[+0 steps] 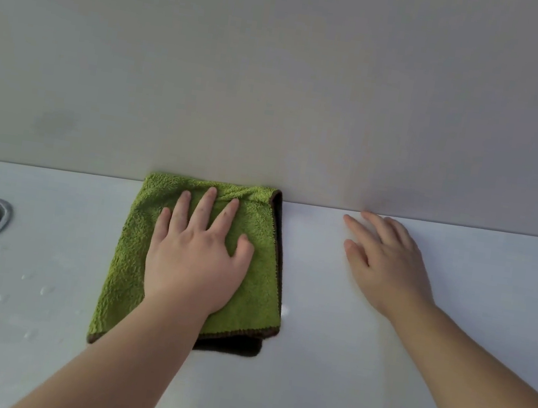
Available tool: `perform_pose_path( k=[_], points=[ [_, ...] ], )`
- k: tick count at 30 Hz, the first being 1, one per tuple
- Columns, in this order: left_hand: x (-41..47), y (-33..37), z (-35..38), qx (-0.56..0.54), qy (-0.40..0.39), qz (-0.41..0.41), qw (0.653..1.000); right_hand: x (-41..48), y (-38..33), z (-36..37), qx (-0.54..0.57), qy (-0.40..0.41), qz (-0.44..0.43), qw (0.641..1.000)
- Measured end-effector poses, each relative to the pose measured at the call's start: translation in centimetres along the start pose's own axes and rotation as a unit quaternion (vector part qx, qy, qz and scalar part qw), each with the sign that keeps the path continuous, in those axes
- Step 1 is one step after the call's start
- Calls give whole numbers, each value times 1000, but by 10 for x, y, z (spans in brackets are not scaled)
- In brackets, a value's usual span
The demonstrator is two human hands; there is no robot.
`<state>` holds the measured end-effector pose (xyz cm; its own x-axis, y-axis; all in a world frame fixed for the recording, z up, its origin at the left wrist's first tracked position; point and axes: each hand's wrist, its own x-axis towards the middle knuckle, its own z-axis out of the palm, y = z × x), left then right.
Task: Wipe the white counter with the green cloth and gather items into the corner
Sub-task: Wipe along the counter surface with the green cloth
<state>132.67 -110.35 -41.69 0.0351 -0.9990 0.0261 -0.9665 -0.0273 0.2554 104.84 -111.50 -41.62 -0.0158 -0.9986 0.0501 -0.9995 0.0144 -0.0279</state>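
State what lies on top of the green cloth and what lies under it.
The left hand lies flat on the green cloth, fingers spread. A dark layer peeks out under its near edge. The white counter beneath is covered.

The cloth was bright moss green, with no pattern, with dark brown edging and a dark brown underside. The surface was plain white. The wall was flat grey-beige. The ring was silver-grey, dark inside.
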Motion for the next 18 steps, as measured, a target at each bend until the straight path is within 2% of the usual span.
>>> perform_pose_path(
  k=[5,11,16,18],
  points=[
    [-23,3,2,4,4,-9,1000,-4,-3,-3,7,-13,-23,1000],
    [-73,9,1,-8,8,-16,1000,-1,-31,-9,18,-77,26,997],
    [-127,14,-7,-21,-6,-22,1000,-17,-55,-4,22,-37,47,998],
    [-152,15,-9,-29,-4,-23,999,-17,-52,-3,16,-45,43,998]
  ],
)
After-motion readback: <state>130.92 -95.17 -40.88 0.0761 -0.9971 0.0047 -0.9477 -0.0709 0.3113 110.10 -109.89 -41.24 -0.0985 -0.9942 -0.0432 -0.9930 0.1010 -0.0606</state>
